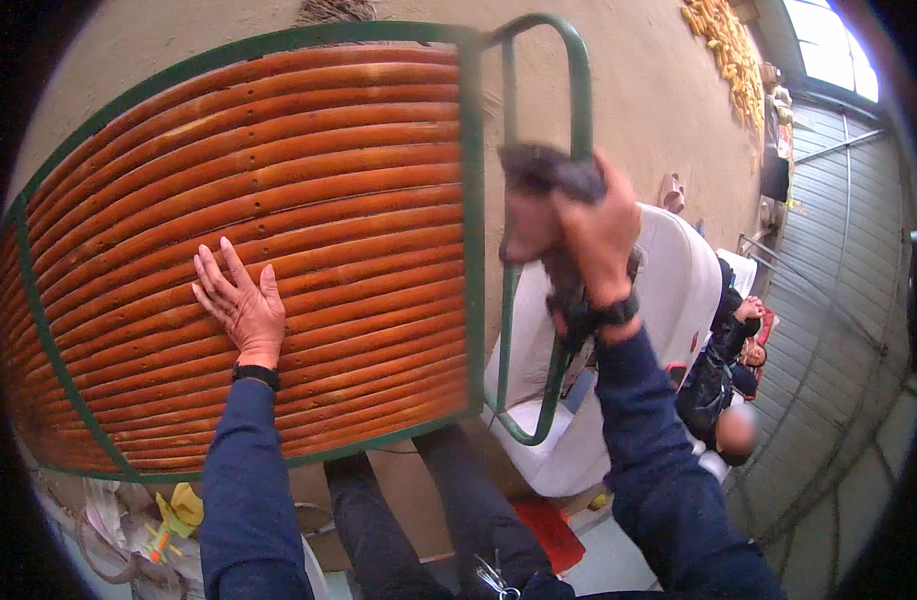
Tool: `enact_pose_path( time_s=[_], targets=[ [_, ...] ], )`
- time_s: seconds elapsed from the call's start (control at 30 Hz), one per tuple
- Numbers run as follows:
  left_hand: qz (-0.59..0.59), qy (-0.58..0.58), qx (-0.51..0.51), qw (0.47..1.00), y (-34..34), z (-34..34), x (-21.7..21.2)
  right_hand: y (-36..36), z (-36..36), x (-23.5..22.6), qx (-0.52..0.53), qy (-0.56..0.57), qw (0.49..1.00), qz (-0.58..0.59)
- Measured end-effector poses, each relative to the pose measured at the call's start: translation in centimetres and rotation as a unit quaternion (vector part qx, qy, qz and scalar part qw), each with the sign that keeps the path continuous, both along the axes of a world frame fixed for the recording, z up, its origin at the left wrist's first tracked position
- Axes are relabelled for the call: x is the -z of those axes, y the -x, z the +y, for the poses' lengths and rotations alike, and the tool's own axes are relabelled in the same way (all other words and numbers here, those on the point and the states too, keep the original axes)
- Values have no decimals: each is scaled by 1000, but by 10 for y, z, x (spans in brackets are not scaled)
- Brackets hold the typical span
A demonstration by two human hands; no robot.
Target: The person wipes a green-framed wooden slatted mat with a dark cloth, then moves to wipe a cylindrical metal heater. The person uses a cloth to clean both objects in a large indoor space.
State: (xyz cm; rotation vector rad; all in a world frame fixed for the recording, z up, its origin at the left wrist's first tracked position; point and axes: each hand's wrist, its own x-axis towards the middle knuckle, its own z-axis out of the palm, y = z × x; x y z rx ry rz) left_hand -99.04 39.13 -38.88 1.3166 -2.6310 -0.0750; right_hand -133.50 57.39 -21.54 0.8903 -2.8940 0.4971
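Observation:
A folding-bed-like frame with reddish-brown bamboo slats (359, 215) and a green metal border fills the left and middle of the head view. My left hand (244, 305) rests on the slats, palm down, with its fingers spread. At the bed's right end stands a bent green tube rail (580, 90). Beside that rail, my right hand (607, 240) grips a dark, crumpled cloth (544, 175). Motion blurs this hand and the cloth, and whether the cloth touches the rail I cannot tell. Both wrists wear dark bands.
A white-covered seat (669, 285) stands right behind the rail. People in dark clothes (714, 385) sit beyond it. Yellow corn cobs (729, 55) and pink slippers (672, 190) lie on the floor. Red cloth (552, 535) and a yellow bag (186, 503) are near my legs.

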Motion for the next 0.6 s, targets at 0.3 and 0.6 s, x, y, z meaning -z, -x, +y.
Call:
enact_pose_path(
  time_s=[0.3, 0.6],
  targets=[
    [-4, -24, -9, 1000, 2, -1, -4, 153, -133, 1, -66, -160, 984, -51],
    [-2, -14, -9, 1000, -6, -3, -4, 187, -187, 8, -224, -160, 932, -235]
  ],
)
